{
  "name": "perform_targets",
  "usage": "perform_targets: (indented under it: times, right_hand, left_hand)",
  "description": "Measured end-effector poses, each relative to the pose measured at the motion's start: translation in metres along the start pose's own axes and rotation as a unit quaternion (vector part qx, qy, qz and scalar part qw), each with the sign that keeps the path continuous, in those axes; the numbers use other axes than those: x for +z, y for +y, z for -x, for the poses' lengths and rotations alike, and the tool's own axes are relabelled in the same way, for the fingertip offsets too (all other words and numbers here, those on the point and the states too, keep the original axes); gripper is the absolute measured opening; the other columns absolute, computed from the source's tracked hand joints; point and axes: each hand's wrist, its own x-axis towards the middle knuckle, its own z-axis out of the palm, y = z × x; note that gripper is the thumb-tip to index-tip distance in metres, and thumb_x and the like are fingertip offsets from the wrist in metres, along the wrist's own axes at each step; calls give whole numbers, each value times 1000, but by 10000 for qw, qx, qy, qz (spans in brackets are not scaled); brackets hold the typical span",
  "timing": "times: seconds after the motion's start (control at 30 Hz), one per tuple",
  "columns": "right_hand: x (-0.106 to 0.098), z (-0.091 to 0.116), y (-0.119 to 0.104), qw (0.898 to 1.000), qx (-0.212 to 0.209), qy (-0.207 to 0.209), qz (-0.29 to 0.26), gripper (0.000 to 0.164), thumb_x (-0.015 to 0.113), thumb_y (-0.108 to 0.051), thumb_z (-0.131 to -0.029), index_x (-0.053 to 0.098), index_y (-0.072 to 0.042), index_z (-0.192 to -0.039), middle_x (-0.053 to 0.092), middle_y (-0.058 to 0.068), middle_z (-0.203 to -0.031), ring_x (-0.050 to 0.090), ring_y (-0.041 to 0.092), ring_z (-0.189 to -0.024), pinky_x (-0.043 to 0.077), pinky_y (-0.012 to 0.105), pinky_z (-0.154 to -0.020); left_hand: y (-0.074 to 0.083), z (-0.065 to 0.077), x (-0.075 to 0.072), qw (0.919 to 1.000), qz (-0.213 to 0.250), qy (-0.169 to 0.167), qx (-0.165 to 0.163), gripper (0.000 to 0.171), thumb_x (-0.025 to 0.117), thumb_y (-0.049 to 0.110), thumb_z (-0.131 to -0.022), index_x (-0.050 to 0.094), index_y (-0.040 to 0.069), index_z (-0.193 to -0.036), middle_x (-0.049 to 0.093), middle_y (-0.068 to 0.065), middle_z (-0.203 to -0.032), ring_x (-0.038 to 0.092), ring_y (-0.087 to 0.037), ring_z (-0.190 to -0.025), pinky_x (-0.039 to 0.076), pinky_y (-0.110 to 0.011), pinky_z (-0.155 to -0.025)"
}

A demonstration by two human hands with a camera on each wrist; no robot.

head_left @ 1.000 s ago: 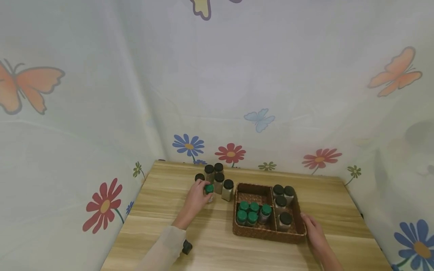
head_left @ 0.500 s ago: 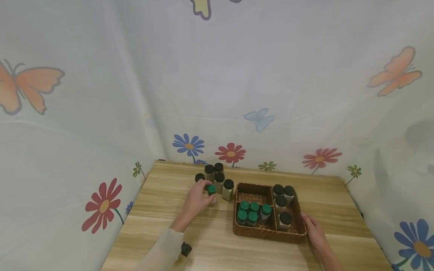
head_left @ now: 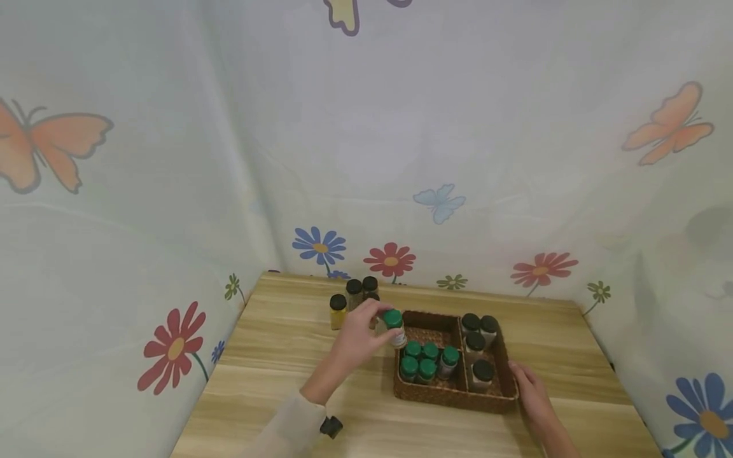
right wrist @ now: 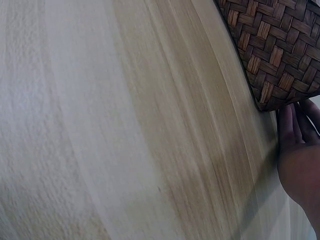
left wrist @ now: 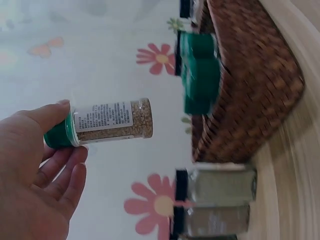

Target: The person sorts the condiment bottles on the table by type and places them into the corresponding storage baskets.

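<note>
Left fingers (left wrist: pixel 52 113) pinched round the cap of a green-capped jar (left wrist: pixel 107 122).
Basket (head_left: pixel 431 395) right of these fingers; right fingers (right wrist: pixel 286 125), nearly straight, touch its outer wall.

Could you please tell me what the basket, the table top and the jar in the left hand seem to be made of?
Basket: apparently woven plant fibre, brown with a slight sheen; flat strips cross visibly, though imitation is possible.
Table top: wood or wood-look laminate, judging by its streaked grain.
Jar: clear glass or plastic, as grains show through; its green cap looks like smooth plastic.
</note>
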Motion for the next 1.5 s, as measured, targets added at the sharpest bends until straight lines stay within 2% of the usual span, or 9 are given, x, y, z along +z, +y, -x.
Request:
perform_targets:
  times: [0.23, 0.4, 0.7, 0.93, 1.1, 1.33, 1.5]
  right_hand:
    - [0, 0, 1, 9999, -52, 54, 87, 81, 42, -54, -113, 31, 12, -160, 29, 34, -165, 20, 45, -157, 13, 58, -128]
    - [-1, -3, 3, 10000, -27, 16, -57, 78, 41, -51, -114, 30, 12, -160, 29, 34, -165, 20, 43, -157, 13, 56, -129]
    - [0, -1, 3, 9999, -68, 87, -80, 77, 41, -50, -114, 32, 12, -159, 31, 33, -165, 24, 42, -156, 15, 55, -129]
    - [0, 0, 2, 9999, -117, 62, -22, 79, 42, -52, -113, 33, 12, -158, 31, 34, -164, 20, 45, -157, 14, 58, -128]
    - [0, 2, 0, 9999, -96, 32, -22, 81, 42, -55, -113, 34, 11, -158, 32, 33, -164, 22, 43, -157, 14, 57, -128]
    - [0, -1, 2, 9999, -71, 3, -145, 75, 40, -48, -115, 34, 12, -159, 32, 33, -164, 24, 42, -156, 15, 56, -128]
    - [0, 1, 1, 9998, -56, 3, -174, 77, 40, -51, -114, 34, 11, -158, 34, 33, -163, 27, 41, -155, 17, 56, -128]
  left_hand:
    - [41, -1, 19, 9980, 379, -459, 231, 42, 82, 36, -95, 69, 20, -131, 67, 8, -118, 64, -7, -97, 58, -25, -78]
    - [52, -1, 41, 9938, 661, -853, 285, 40, 82, 35, -95, 69, 22, -131, 66, 11, -118, 65, -6, -97, 57, -20, -81]
    - [50, 3, 77, 9864, 525, -1532, 266, 41, 81, 34, -96, 69, 18, -132, 65, 11, -119, 68, -8, -100, 57, -18, -80]
    - [40, 5, 96, 9854, 303, -1670, 137, 37, 81, 33, -97, 69, 23, -129, 66, 14, -115, 65, -2, -101, 55, -17, -83]
    - [35, 8, 105, 9830, -8, -1824, 204, 38, 82, 32, -96, 68, 22, -130, 66, 14, -116, 62, 3, -100, 53, -15, -81]
    - [31, 11, 118, 9768, -555, -2031, 392, 39, 81, 34, -97, 68, 24, -132, 67, 14, -120, 60, 3, -104, 51, -15, -84]
    - [31, 12, 119, 9761, -604, -2051, 380, 37, 80, 32, -98, 68, 23, -132, 67, 14, -119, 61, 3, -104, 51, -14, -84]
